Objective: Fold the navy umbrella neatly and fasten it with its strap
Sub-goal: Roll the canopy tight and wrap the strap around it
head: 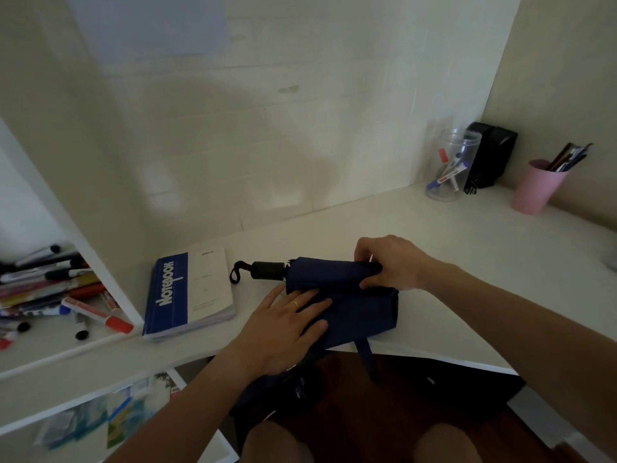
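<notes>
A: Where's the umbrella and how far along?

B: The navy fabric folding umbrella [344,295] lies across the front edge of the white tabletop [467,248], roughly mid-length of that edge, black stubby handle [268,271] pointing left with its black wrist loop [236,273] on the surface. Shaft looks collapsed. Canopy is gathered and partly rolled, but not tidy: some cloth spills off the front edge toward my lap.

A: Hands?

B: My left hand [287,325] is flat and spread, palm down, pressing the near flap of the canopy. Not gripping. My right hand [390,262] is curled over the far side of the roll at its tip end, fingers pinching a fold of the cloth.

A: Strap done?

B: No. The navy fabric strap [367,357] hangs loose off the front edge, dangling down, not wrapped round anything. I judge I'm mid-fold: the pleats still need smoothing and rolling tight, the hanging cloth must come in, then the strap goes round and fastens. Can't see its fastener from here.

A: Anything near?

B: A blue and white paper notebook [188,292] lies just beside the handle loop, to the left, near the tabletop's left end. Far right back corner: clear plastic jar of markers [449,168], a black box-shaped object [490,155] against the wall, and a pink cup of pens [537,187]. All well apart from the umbrella. Left of the tabletop, a white shelf [66,345] holds a loose pile of markers [56,289].
</notes>
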`<state>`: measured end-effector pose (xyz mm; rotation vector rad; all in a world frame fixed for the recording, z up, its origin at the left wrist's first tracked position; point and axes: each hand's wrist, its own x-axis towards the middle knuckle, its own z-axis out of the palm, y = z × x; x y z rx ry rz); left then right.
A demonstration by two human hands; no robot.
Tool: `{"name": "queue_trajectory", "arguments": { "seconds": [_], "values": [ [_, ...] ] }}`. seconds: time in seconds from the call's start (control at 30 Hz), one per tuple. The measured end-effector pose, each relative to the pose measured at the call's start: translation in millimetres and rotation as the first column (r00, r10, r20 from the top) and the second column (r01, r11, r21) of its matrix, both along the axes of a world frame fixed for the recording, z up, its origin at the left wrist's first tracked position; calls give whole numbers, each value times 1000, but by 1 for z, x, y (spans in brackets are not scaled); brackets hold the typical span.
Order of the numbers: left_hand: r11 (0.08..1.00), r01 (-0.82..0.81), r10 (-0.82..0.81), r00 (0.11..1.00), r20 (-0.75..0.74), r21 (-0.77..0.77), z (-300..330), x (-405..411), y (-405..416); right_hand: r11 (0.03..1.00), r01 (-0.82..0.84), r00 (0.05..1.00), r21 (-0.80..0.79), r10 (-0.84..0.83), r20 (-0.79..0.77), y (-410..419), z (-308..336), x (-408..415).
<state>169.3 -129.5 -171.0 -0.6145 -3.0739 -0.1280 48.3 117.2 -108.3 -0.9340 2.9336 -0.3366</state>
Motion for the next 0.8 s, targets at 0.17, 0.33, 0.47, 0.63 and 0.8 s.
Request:
{"name": "queue_trajectory", "arguments": {
  "seconds": [0.17, 0.33, 0.47, 0.63, 0.8],
  "values": [
    [995, 17, -2, 989, -147, 101, 19, -3, 5, 978, -199, 949, -66, 175, -262, 12, -19, 18],
    [998, 32, -8, 936, -353, 61, 42, -32, 13, 964, -264, 866, -32, 222, -449, 14, -36, 27],
    [993, 93, -99, 990, -96, -70, 48, -57, 22, 960, -267, 895, -86, 214, -391, 15, -35, 27],
    [987, 120, -148, 937, -317, -107, 36, -64, 27, 962, -95, 987, -255, 125, 102, 17, -11, 11],
    [991, 134, -127, 939, -319, 0, 29, -73, 29, 974, -61, 988, -220, 90, 125, 21, -8, 2]
  ]
}}
